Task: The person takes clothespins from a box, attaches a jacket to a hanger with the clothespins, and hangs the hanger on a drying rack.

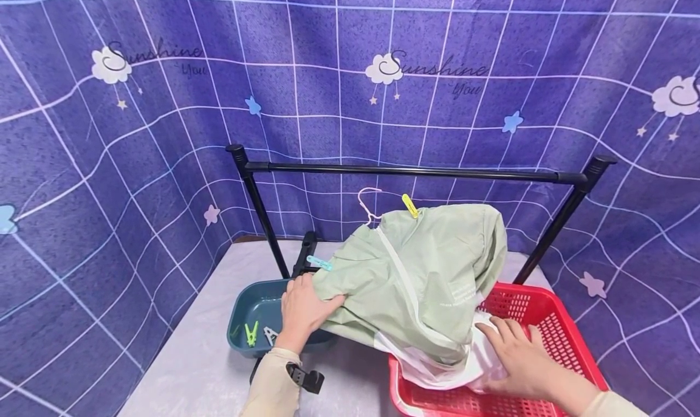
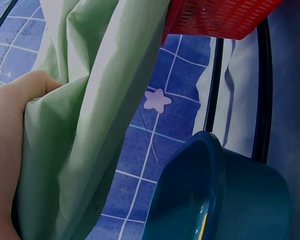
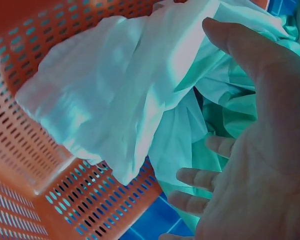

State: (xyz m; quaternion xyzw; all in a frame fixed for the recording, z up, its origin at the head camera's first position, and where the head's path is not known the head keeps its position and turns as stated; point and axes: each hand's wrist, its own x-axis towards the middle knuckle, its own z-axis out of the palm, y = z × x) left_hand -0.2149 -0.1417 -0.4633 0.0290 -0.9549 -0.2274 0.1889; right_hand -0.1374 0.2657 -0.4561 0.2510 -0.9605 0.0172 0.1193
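A light green jacket with a white zipper strip hangs on a pink hanger, held up in front of the rack. My left hand grips its left side, the thumb in front and the other fingers partly hidden by fabric. A yellow clothespin and a light blue clothespin are clipped on its upper edge. My right hand is by the white lower part of the garment, over the red basket. In the right wrist view its fingers are spread and extended, gripping nothing.
A black rack with a horizontal bar stands behind the jacket. The teal basin at left holds a green clothespin and a grey clothespin. A patterned blue curtain encloses the white-covered table.
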